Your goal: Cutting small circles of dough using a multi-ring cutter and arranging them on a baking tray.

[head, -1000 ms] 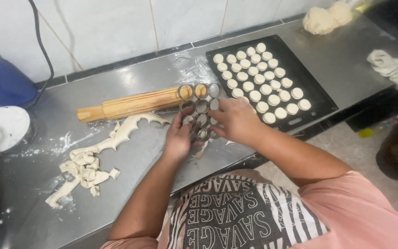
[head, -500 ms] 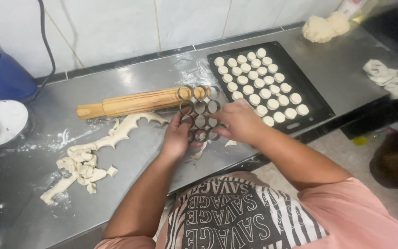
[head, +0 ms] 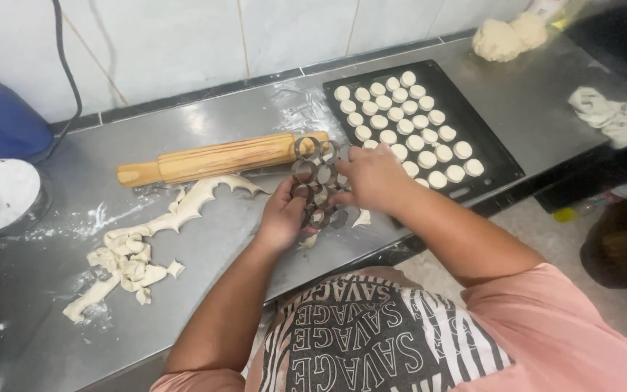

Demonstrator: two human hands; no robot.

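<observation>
Both hands grasp a cluster of joined grey metal ring cutters (head: pixel 318 185) above the front of the dull steel counter (head: pixel 255 239): left hand (head: pixel 282 215) cupped under its near side, right hand (head: pixel 371 176) closed over its right edge. Rings are round, thin-walled, some plugged with pale dough. Behind them lies a smooth, cylindrical wooden rolling pin (head: pixel 215 158). Ragged off-white dough trimmings (head: pixel 139 247) sit left; a black flat tray (head: pixel 488 145) of small dough discs (head: pixel 408 123) sits right.
</observation>
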